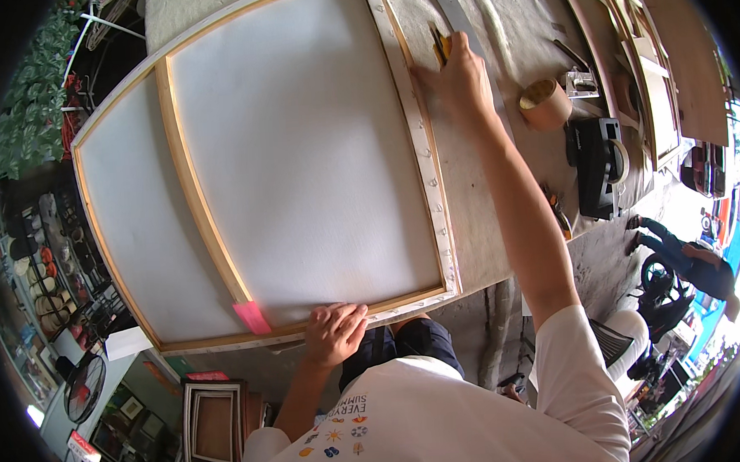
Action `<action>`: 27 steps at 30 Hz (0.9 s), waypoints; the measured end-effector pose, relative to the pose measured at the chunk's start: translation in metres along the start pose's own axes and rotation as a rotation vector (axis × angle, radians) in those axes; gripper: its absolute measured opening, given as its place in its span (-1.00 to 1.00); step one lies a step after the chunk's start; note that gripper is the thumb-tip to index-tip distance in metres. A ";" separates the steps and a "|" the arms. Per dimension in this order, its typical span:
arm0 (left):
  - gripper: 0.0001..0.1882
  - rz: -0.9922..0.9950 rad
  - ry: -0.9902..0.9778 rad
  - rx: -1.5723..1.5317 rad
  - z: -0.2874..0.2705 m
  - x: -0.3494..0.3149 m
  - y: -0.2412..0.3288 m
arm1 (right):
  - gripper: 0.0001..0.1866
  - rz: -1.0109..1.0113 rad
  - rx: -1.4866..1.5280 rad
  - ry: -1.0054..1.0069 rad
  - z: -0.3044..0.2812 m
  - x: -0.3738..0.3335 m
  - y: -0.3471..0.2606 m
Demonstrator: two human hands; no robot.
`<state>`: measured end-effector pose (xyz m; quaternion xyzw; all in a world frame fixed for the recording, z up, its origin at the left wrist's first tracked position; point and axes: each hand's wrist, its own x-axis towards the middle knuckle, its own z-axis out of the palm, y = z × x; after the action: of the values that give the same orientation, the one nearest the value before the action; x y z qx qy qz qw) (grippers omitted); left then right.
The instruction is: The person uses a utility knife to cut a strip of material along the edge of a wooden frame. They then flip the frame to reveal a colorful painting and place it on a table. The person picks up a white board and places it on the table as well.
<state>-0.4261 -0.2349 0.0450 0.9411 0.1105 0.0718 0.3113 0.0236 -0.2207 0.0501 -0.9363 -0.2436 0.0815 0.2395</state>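
Observation:
A large stretched canvas lies face down on the covered table, its white back and wooden stretcher bars showing. Staples run along its right edge, and a pink strip covers the near end of the crossbar. My left hand grips the near edge of the frame, fingers bent over the wood. Past the canvas's right edge, my right hand is closed around a yellow-and-black utility knife, partly hidden by the fingers. Beside that hand, a long metal ruler lies on the cloth.
To the right are a roll of brown tape, a staple gun, a black tape dispenser and pliers. Framing strips stand beyond. Picture frames lean at lower left, near a fan. A person stands at far right.

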 end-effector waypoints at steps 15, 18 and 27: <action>-0.70 -0.022 -0.060 0.007 -0.003 0.001 -0.004 | -0.25 -0.154 0.125 0.179 0.074 0.195 -0.016; -0.69 -0.055 -0.083 -0.014 -0.006 0.001 -0.001 | -0.26 -0.147 0.005 0.195 0.060 0.200 -0.028; -0.70 -0.074 -0.042 -0.065 -0.007 0.008 0.002 | -0.11 -0.152 -0.018 0.050 0.002 0.000 0.016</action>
<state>-0.4190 -0.2309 0.0522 0.9271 0.1364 0.0442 0.3463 0.0302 -0.2320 0.0406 -0.9190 -0.3086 0.0373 0.2424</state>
